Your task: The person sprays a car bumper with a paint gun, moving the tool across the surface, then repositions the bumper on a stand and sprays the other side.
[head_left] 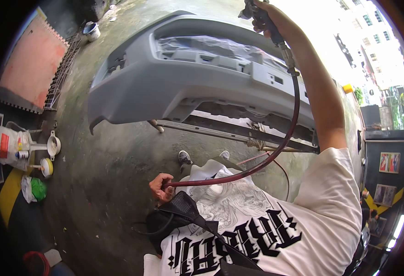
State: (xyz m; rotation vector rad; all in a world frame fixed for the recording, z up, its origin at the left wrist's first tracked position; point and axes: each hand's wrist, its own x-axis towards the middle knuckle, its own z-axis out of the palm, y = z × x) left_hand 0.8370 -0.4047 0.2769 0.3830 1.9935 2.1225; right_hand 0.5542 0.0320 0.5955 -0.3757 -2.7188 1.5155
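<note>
My right hand [277, 19], raised at the top of the view, is closed around the handle of a spray gun [267, 20]. From the gun's base a dark red hose [284, 138] curves down in front of me. Low at the left, my left hand [161, 187] grips a stretch of that hose, its fingers wrapped round it. Beyond my hands is a grey car bumper [202, 78], held off the floor on a metal stand [197, 129]. The gun stays apart from the bumper, above its right half. The gun's front is partly cut off by the frame's edge.
On the left are a white bucket [91, 32], a reddish foam mat [31, 64], pale containers [53, 145] and a green bag [38, 188]. Another stretch of red hose [287, 177] trails over the concrete floor [96, 184]. Dark panels with pictures [389, 162] stand at the right.
</note>
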